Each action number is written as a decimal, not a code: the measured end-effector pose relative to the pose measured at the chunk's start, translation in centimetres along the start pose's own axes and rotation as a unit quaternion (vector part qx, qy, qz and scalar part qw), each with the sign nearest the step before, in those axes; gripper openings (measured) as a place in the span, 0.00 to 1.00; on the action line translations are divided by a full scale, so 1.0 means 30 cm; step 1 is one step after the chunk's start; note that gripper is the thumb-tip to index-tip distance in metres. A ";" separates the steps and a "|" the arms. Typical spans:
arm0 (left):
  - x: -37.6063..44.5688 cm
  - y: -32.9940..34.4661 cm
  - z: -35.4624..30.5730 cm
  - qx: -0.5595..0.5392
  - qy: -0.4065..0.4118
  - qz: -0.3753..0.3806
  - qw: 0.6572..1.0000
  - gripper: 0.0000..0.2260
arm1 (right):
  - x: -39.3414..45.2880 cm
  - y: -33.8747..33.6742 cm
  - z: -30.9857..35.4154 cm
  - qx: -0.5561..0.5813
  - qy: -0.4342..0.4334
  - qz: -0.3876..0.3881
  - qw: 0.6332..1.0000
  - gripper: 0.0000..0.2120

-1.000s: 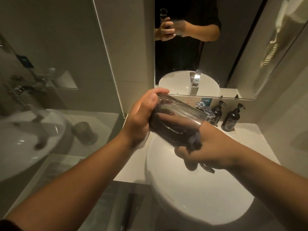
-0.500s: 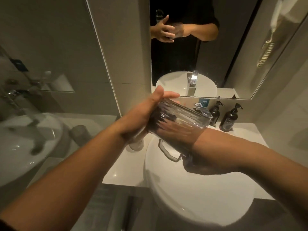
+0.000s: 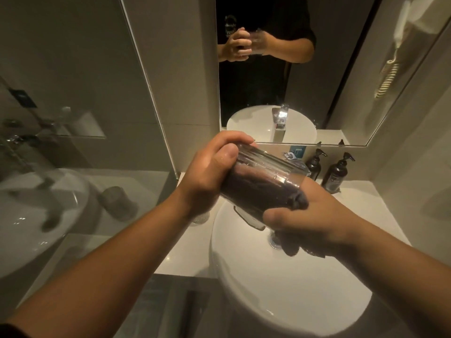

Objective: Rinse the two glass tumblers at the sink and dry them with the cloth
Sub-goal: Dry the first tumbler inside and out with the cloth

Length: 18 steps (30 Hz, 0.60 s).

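Observation:
My left hand grips the base of a ribbed glass tumbler held on its side above the white round basin. A dark cloth is stuffed inside the tumbler and bunches out at its mouth. My right hand is closed on that cloth at the tumbler's open end, with more cloth hanging below the palm. A second tumbler stands on the counter left of the basin, mostly hidden behind my left wrist.
Two dark pump bottles stand at the back of the white counter. The tap is largely hidden by the tumbler. A mirror faces me; a glass partition rises on the left. A wall phone hangs upper right.
My left hand went from flat against the tumbler's base to wrapped around it. My right hand drew back out of the tumbler, and the dark cloth now fills the inside.

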<state>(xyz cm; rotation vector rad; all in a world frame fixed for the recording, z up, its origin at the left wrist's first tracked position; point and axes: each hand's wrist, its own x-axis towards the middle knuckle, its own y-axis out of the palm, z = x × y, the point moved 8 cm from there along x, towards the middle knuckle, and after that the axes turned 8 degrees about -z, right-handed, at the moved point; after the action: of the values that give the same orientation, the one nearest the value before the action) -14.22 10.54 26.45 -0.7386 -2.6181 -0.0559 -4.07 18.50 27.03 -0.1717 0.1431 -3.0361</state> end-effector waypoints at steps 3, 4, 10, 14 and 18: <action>-0.016 0.003 0.008 -0.006 0.012 0.001 1.000 0.17 | 0.002 -0.001 -0.030 0.191 0.039 -0.040 0.980 0.21; -0.020 0.006 0.001 -0.007 0.022 0.002 1.000 0.17 | 0.002 -0.004 -0.054 0.248 0.058 -0.045 0.966 0.23; -0.038 -0.010 0.000 0.000 0.102 -0.001 0.995 0.18 | -0.001 0.001 -0.153 0.416 0.163 -0.078 0.891 0.41; -0.044 -0.049 0.028 -0.075 0.073 -0.064 0.992 0.18 | 0.005 -0.029 -0.102 0.488 0.129 -0.088 0.859 0.32; -0.058 -0.058 -0.002 0.020 0.154 -0.040 0.987 0.15 | -0.003 -0.081 -0.094 0.404 0.107 -0.112 0.901 0.31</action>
<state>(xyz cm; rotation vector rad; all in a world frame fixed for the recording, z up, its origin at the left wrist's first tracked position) -13.73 8.19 25.93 -0.5609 -2.3443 -0.1291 -4.53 21.16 24.47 0.2286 -1.1726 -3.0132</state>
